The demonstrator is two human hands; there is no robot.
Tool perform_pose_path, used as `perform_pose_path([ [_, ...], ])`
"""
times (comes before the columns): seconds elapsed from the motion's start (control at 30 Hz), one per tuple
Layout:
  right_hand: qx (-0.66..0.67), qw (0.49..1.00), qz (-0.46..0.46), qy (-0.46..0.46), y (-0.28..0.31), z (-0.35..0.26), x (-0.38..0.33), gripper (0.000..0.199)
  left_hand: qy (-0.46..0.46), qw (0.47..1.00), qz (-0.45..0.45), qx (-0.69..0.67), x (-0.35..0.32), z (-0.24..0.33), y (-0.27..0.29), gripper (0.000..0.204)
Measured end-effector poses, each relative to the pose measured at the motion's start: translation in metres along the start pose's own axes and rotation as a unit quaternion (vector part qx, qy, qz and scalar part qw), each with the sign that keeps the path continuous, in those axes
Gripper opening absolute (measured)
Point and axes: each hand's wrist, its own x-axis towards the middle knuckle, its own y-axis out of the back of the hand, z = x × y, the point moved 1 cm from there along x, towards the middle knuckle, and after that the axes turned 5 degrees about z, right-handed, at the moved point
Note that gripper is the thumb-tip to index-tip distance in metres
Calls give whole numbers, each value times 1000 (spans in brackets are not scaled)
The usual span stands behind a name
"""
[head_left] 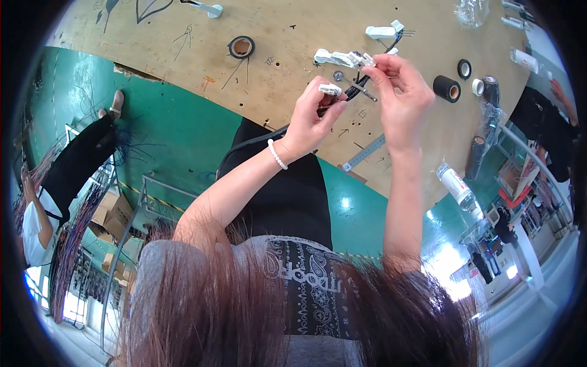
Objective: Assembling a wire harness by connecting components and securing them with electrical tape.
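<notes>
My left hand (315, 116), with a white beaded bracelet at its wrist, is closed around a black cable (278, 133). A white plastic connector (330, 90) sticks up between its thumb and forefinger. To the right, my right hand (405, 95) pinches a small white connector (368, 60) between thumb and fingertips. That connector is beside a white holder (333, 57) on the wooden board (202, 79); whether it touches the holder I cannot tell. Dark wires (354, 90) run between the two hands, near a metal rod (367, 92).
Another white holder (384, 31) with wire ends stands behind my right hand. Tape rolls (241, 47) (446, 89) lie on the board, and a ruler (365, 153) near its front edge. A bottle (457, 186) is at right. Other people (79, 156) (544, 122) are at both sides.
</notes>
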Motion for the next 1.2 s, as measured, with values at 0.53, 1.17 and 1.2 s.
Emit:
perform_pose_path([
  [0.53, -43, 989, -134, 48, 2, 2, 10, 31, 4, 999, 12, 36, 2, 6, -1, 12],
  [1.17, -138, 983, -123, 0, 11, -48, -42, 13, -43, 996, 19, 76, 0, 4, 5, 21],
  [1.2, -112, 991, -74, -13, 14, -48, -41, 13, -81, 989, -5, 124, -2, 2, 12, 22],
])
